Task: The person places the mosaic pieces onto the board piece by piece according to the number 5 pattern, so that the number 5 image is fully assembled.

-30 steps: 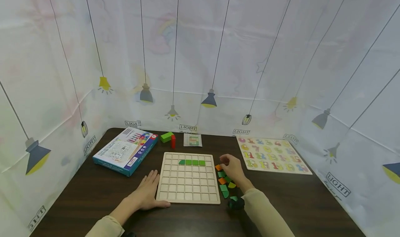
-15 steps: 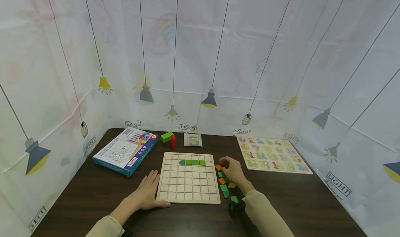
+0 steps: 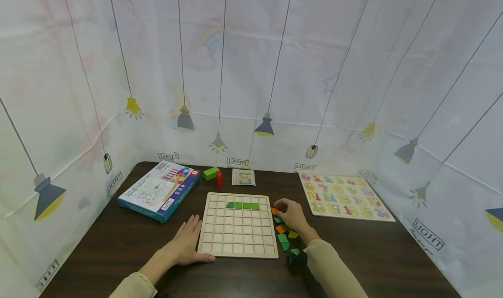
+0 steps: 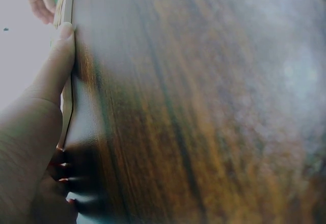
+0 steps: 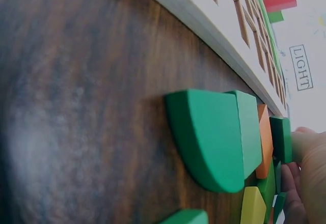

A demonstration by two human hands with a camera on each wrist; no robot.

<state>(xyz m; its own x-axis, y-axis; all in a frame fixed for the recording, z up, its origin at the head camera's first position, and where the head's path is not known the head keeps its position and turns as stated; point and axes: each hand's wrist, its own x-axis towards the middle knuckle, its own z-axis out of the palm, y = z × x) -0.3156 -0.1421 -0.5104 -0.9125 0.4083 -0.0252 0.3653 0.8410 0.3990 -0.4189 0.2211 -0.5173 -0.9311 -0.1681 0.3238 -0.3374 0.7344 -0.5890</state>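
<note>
A square wooden grid board lies on the dark table, with a row of green pieces in its upper cells. My left hand lies spread along the board's left side, thumb at the near corner; in the left wrist view the thumb presses against the board's edge. Right of the board, my right hand bends its fingers down over loose pieces, an orange piece at its fingertips. In the right wrist view a dark green block stands tilted against the thumb; I cannot tell whether it is gripped.
Near the right hand lie a rounded green block, a yellow piece and several others. A box sits back left, beside green and red blocks. Behind the board is a pattern card; a number puzzle lies right.
My right hand has shifted slightly toward me over the loose pieces, and a green piece under its thumb now looks tilted. The left hand stays put.
</note>
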